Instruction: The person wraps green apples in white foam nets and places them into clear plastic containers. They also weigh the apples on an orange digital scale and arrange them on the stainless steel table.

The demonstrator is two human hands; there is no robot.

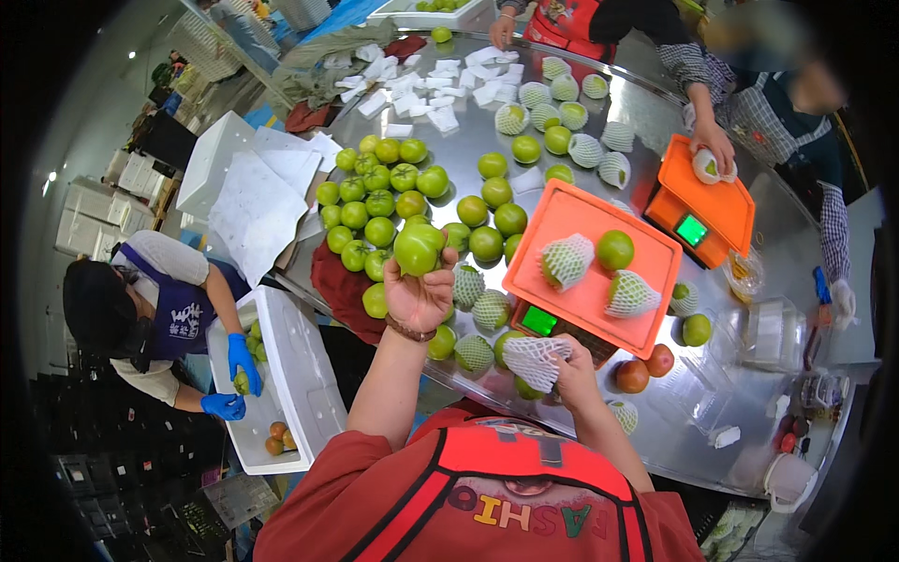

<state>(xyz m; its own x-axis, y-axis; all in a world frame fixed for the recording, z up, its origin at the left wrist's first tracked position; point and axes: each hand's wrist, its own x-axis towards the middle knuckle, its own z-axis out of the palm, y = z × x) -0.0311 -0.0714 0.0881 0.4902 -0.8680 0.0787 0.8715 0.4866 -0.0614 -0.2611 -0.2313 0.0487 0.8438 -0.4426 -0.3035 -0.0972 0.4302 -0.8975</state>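
A large green tomato (418, 249) is held up in my left hand (419, 295), over the loose green tomatoes (380, 204) on the metal table. My right hand (577, 372) grips a white foam net sleeve (536, 360), flattened and with nothing visible inside, at the near edge of a scale. On the scale's salmon-coloured tray (590, 204) lie two green tomatoes in foam nets (566, 262) and a bare green tomato (615, 250). More netted tomatoes (491, 310) lie between my two hands.
White foam sleeves (442, 84) are heaped at the far side. A co-worker's hand (713, 144) touches a netted fruit on an orange scale (702, 204). At left, a person in blue gloves (242, 365) reaches into a white foam box (309, 393). Red tomatoes (632, 376) and clear plastic containers (772, 330) lie right.
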